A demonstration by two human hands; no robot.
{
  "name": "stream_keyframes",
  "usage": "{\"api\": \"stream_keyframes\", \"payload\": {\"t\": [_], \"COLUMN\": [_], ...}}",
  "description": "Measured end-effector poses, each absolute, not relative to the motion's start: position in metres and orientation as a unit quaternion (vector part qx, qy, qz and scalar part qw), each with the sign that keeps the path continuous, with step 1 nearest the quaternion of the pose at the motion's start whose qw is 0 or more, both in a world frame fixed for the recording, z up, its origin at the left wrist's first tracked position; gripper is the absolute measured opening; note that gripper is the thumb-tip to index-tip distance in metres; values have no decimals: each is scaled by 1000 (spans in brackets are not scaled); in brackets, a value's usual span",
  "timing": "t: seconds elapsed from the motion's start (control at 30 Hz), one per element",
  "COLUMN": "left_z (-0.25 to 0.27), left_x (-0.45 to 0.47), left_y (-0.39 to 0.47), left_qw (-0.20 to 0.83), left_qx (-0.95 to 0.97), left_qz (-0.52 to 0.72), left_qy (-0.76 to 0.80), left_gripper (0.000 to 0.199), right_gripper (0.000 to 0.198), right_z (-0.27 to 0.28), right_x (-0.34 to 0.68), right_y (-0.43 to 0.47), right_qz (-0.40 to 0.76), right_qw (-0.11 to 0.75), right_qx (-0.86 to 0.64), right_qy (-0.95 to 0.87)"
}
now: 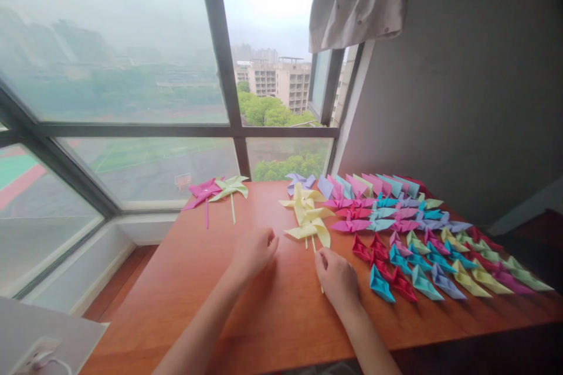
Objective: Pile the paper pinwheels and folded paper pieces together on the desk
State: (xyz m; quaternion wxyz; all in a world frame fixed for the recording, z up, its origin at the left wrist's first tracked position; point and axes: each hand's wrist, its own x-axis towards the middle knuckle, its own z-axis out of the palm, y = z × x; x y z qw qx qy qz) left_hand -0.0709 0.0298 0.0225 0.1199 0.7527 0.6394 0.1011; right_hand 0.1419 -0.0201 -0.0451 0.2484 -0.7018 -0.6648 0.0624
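My right hand (338, 276) is closed around the thin stick of a pale yellow paper pinwheel (310, 229), whose blades point away from me. Behind it lies a second yellow pinwheel (303, 199), partly overlapped, and a lavender pinwheel (301, 183) shows at the table's far edge. My left hand (257, 251) rests over the wooden table (193, 304), left of the yellow pinwheels, with its fingers curled in. Whether anything is inside those fingers is hidden. Farther left, a magenta pinwheel (206, 192) and a light green pinwheel (232, 187) lie near the far edge.
Several folded paper boats (424, 282) stand in rows to the right of my right hand. Beyond them are several paper cranes (352, 224) and a row of upright folded papers (378, 185). Windows (145, 170) border the far side; a grey wall (457, 82) rises at right.
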Motion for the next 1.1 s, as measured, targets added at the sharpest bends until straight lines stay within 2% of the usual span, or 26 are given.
{"api": "stream_keyframes", "payload": {"t": [0.3, 0.57, 0.97, 1.1], "left_z": [17, 18, 12, 18], "left_x": [2, 24, 22, 9], "left_y": [-9, -5, -10, -15], "left_qw": [149, 153, 117, 95], "left_qx": [804, 803, 782, 763], "left_qz": [46, 0, 34, 52], "left_qy": [574, 576, 611, 637], "left_gripper": [28, 32, 26, 25], "right_gripper": [32, 42, 37, 34], "right_z": [-45, -44, -41, -40], "right_x": [150, 153, 152, 152], "right_y": [-18, -17, -21, -22], "right_qz": [131, 186, 189, 186], "right_qw": [283, 418, 472, 467], "right_qx": [-652, -638, -596, -588], "right_qy": [-692, -620, -621, -634]}}
